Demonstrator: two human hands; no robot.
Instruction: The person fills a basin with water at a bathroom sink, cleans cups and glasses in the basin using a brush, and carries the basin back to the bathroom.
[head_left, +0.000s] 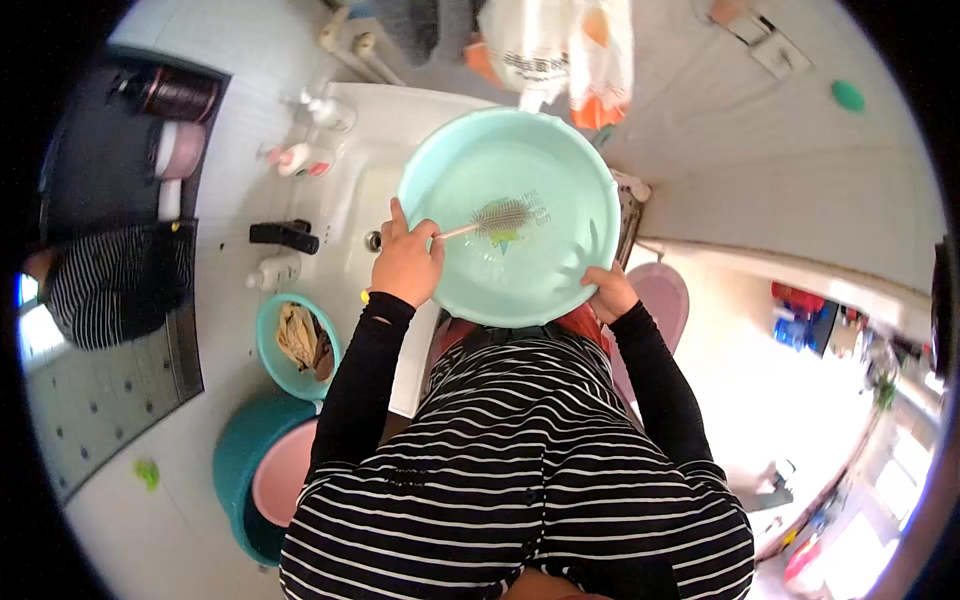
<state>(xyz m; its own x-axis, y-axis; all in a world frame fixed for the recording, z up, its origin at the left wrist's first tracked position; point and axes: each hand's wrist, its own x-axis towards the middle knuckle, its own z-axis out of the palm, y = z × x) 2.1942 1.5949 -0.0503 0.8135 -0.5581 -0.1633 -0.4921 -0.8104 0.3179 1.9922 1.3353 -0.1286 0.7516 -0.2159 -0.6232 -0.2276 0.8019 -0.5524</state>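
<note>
A wide pale-green basin (560, 165) is tilted toward me in front of my body, over the edge of the white sink. My left hand (410, 258) is at its left rim, fingers closed round the thin handle of a bristled brush (502, 215); the index finger points up along the rim. The brush head lies over a printed picture on the basin's inside bottom. On the lower right, my right hand (612, 292) grips the basin's rim, with the thumb on the inner side.
The white sink (365, 110) has a black faucet (284, 236) and pump bottles (328, 112) beside it. A small green basin (268, 325) holds cloths; below it, a pink basin (285, 470) sits inside a teal tub (232, 470). Plastic bags (530, 45) hang above.
</note>
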